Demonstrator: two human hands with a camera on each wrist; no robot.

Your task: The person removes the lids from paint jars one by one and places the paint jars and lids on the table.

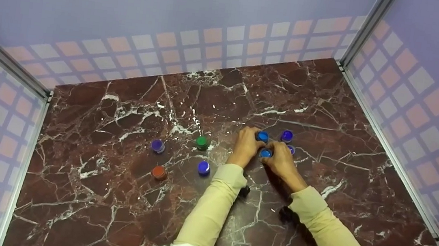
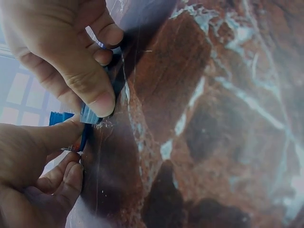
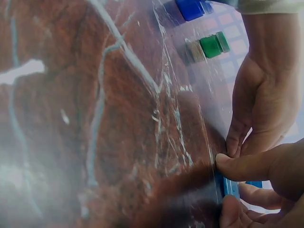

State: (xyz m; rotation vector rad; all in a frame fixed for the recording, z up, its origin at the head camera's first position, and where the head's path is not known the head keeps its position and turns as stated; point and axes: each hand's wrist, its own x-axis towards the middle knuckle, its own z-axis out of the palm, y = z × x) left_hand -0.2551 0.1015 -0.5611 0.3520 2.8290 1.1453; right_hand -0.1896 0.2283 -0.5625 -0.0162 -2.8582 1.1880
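Observation:
Small bottles with coloured caps stand on a red-brown marble tabletop [image 1: 119, 218]. My left hand [image 1: 257, 142] curls round a blue-capped bottle [image 1: 262, 136]. Just in front of it, my right hand [image 1: 272, 152] grips a second blue-capped bottle [image 1: 266, 153]. The two hands almost touch, thumbs facing each other. In the right wrist view my thumb and a finger pinch a blue cap [image 3: 231, 187] low on the table. In the left wrist view blue caps [image 2: 88, 114] show between the fingers of both hands. The bottle bodies are mostly hidden.
A purple-capped bottle [image 1: 286, 136] and another [image 1: 292, 149] stand just right of the hands. To the left stand green [image 1: 202, 142], purple [image 1: 157, 145], blue [image 1: 204, 167] and red [image 1: 159, 172] capped bottles. Checked walls with metal rails [image 1: 388, 149] enclose the table.

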